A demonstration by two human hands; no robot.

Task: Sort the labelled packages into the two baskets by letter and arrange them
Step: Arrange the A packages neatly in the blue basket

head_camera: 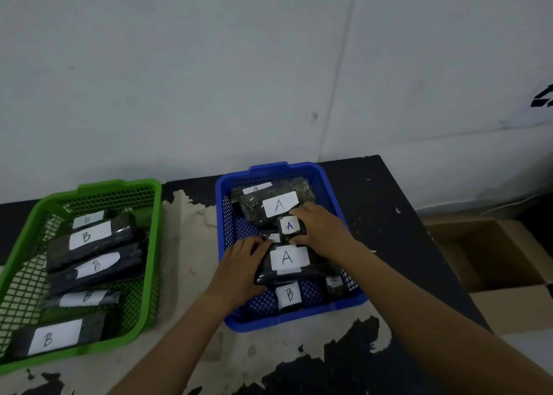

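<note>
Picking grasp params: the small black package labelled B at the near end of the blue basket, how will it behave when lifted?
The small black package labelled B is probably light, being little. It lies flat, so it should not roll. It sits close against the large black package labelled A that the left hand grips, so it may snag.

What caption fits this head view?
Left hand and right hand grip A packages in blue basket beside green basket.
</note>
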